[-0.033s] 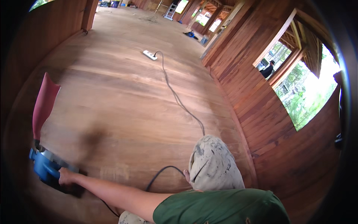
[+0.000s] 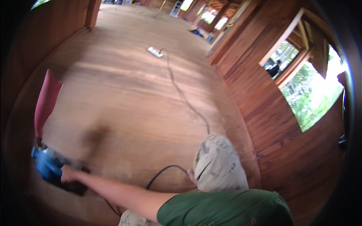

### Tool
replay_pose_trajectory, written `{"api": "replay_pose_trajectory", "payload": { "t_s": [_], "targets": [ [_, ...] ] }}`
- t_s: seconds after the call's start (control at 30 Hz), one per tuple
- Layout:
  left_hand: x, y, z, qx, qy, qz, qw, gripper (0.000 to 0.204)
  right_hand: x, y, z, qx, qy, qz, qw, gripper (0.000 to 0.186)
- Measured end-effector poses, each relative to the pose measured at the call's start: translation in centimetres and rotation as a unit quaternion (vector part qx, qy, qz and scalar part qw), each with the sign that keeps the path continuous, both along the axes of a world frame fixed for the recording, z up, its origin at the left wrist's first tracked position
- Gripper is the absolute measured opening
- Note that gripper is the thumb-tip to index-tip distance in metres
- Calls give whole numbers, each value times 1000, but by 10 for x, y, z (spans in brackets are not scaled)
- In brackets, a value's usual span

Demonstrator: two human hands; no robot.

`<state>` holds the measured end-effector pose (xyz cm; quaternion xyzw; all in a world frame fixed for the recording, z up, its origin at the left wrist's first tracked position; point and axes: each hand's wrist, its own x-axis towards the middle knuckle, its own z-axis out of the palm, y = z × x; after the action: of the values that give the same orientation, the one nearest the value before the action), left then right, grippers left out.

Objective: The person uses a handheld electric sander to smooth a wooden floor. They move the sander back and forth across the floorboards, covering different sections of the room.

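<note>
My right arm, in a green sleeve, reaches across to the left over the wooden floor [image 2: 124, 113]. At its end my right hand [image 2: 69, 175] is closed round the rear of a blue power sander [image 2: 49, 165], which rests on the floor at the far left. A pink dust bag [image 2: 48, 103] stands up from the sander. Dark shadow covers the sander's lower part. My left hand is not in view.
A dark cord [image 2: 166, 168] loops beside my knee [image 2: 218, 162] in pale stained trousers. Farther off lies a white power strip [image 2: 155, 52] with a cable. Plank walls [image 2: 256, 124] flank the floor; a person [image 2: 274, 69] shows through the right window opening. A ladder [image 2: 176, 9] stands far back.
The whole picture has shifted slightly and is more blurred. My right hand keeps its hold on the sander, which stays at the far left.
</note>
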<state>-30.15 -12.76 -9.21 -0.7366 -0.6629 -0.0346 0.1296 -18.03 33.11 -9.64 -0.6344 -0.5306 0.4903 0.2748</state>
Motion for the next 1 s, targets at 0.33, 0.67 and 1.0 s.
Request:
{"api": "replay_pose_trajectory", "payload": {
  "t_s": [0.33, 0.67, 1.0],
  "targets": [
    [-9, -10, -23, -12, 63, 51, 997, 45, 27, -21, 38, -2, 14, 45, 999, 37],
    [-9, -34, -59, -100, -47, 88, 990, 62, 34, -17, 37, -34, 71, 61, 995, 36],
    [-2, 11, -44, -7, 13, -2, 1000, 54, 27, -24, 48, -52, 23, 47, 997, 37]
  ]
}}
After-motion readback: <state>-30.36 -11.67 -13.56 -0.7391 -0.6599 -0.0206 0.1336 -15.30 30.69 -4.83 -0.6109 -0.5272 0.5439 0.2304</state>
